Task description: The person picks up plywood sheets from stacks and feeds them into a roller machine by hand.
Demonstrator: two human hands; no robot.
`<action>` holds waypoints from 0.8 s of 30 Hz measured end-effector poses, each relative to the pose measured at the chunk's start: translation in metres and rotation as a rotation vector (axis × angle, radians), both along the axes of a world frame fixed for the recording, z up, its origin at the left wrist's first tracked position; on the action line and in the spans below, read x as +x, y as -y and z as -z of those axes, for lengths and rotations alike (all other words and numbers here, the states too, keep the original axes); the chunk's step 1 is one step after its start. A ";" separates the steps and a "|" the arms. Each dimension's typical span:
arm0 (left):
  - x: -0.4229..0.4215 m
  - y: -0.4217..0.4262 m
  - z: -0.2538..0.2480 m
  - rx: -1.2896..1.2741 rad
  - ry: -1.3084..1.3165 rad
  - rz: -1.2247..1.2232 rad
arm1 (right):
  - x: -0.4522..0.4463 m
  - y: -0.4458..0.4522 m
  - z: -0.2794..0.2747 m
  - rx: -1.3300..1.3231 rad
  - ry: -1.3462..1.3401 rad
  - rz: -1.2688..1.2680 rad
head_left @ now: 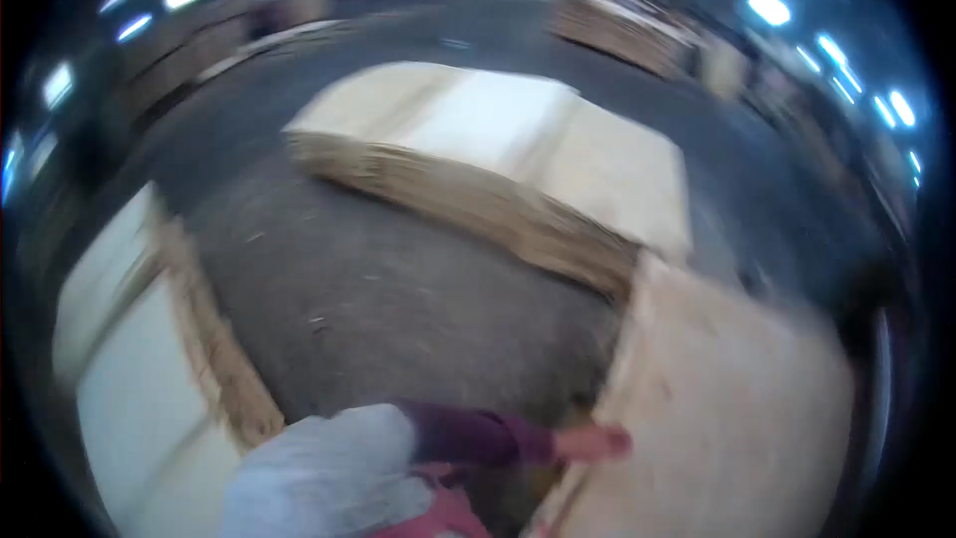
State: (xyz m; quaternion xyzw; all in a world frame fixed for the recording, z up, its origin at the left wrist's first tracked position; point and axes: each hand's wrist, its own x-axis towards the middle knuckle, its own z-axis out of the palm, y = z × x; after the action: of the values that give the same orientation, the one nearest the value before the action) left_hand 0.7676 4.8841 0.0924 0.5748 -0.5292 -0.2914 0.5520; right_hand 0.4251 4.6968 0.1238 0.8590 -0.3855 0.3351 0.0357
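Note:
My left hand (593, 441) reaches across from the lower middle, out of a dark purple sleeve. It is over the near-side edge of a pale wood sheet (732, 394) at the lower right, which looks like veneer. Motion blur smears the fingers, so whether they grip the sheet or rest on it is unclear. My right hand does not show.
A long stack of pale wood sheets (478, 130) stands ahead on the dark floor (398, 309). Another stack (149, 369) is at my left. Farther back are more stacks (622, 30) and bright ceiling lights (769, 7).

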 end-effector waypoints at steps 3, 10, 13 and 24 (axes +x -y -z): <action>-0.056 -0.005 -0.047 0.160 -0.272 0.153 | -0.112 0.002 -0.061 0.178 0.421 0.207; -0.168 0.045 -0.097 0.571 -0.485 0.183 | -0.341 0.052 -0.058 0.291 0.957 0.898; -0.192 0.075 -0.082 0.630 -0.458 0.293 | -0.331 0.071 0.042 0.350 0.818 0.917; -0.305 0.188 -0.045 0.698 -0.603 0.600 | -0.285 0.067 0.086 0.806 1.094 0.707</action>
State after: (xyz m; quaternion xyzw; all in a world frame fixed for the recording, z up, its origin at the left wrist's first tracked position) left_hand 0.4621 4.6964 0.1371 0.4388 -0.3603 -0.7459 0.3484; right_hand 0.1398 4.6300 0.0375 0.3428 -0.6926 0.5149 -0.3711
